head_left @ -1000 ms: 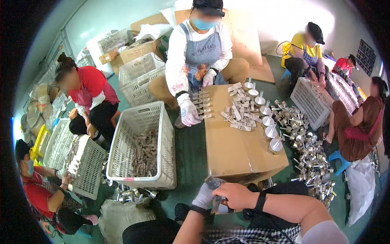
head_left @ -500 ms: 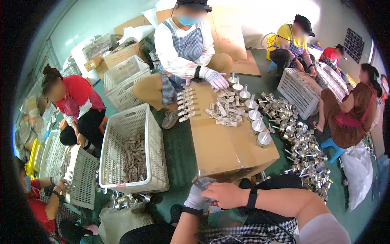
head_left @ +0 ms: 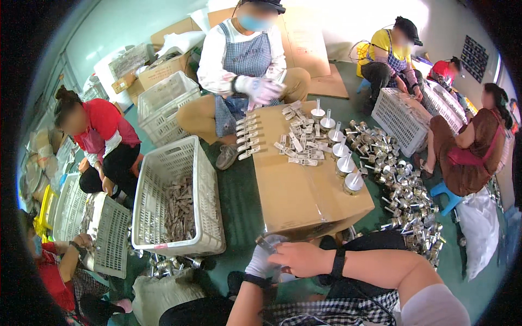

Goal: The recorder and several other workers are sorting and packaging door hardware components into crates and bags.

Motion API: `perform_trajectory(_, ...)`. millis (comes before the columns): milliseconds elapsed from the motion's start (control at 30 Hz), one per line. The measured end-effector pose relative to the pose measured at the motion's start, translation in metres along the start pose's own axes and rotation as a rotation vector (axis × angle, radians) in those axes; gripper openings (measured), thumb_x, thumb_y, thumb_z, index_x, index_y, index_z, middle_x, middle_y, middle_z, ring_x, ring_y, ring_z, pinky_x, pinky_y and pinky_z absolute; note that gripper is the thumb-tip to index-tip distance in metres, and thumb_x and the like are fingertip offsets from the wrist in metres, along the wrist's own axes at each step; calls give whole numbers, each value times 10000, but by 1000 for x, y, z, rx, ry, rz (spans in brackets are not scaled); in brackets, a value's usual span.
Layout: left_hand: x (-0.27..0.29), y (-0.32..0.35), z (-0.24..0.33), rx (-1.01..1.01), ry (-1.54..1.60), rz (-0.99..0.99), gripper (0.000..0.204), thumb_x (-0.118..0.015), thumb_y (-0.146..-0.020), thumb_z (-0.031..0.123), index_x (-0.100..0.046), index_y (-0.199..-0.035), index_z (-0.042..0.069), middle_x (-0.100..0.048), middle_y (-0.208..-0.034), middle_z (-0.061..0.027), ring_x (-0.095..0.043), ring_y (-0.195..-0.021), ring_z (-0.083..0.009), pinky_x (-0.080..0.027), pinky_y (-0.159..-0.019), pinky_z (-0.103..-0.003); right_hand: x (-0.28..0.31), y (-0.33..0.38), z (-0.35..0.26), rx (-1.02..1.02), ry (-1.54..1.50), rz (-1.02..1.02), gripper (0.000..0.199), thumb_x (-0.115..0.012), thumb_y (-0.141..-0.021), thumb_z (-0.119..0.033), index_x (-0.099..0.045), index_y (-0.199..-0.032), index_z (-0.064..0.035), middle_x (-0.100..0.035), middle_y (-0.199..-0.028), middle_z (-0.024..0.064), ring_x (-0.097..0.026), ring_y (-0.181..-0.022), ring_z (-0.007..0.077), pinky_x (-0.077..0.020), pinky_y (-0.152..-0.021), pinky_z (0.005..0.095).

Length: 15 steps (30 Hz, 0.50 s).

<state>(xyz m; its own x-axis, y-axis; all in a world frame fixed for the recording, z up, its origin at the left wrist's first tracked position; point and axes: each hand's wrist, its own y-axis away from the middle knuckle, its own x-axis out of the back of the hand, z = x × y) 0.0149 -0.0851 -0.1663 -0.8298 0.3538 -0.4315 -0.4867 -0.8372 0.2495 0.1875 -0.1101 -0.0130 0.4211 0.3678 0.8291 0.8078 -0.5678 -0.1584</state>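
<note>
While both hands are meeting below the cardboard box [head_left: 304, 190]:
Left hand [head_left: 263, 261]: gloved, fingers closing on small metal part [head_left: 265, 244].
Right hand [head_left: 302, 258]: bare, fingers curling onto it.

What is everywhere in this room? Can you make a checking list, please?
Surface: a cardboard box serves as the table on a green floor.
Job's things: a small metal piece, flat metal clips, round silver parts with stems.
Clutter: a heap of silver parts on the floor; a white crate part-filled with metal pieces.
Hands: gloved left hand and bare right hand together on the small piece.
Cables: nothing seen.
Surroundings: other people sit around with more crates.
</note>
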Motion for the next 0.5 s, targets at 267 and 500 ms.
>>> perform_trajectory(267, 1, 1, -1, 22, 99, -22, 218, -450, -865, 26, -550, -1059, 16, -611, -1018, -91, -591, -929, -192, -480, -816, -307, 1, -3, -2, -7, -11, -38, 383, -644, -742, -128, -510, -1101, -120, -518, -891, 102, -528, -917, 285, -459, -770, 378)
perform_trajectory(500, -6, -6, 2, 61, 262, 12, 209, -424, -885, 42, -556, -1045, 14, -617, -993, -103, -603, -870, -207, -499, -750, -317, 4, -2, -2, -42, -68, 0, 384, -654, -730, -116, -503, -1082, -117, -518, -914, 105, -532, -905, 291, -460, -769, 382)
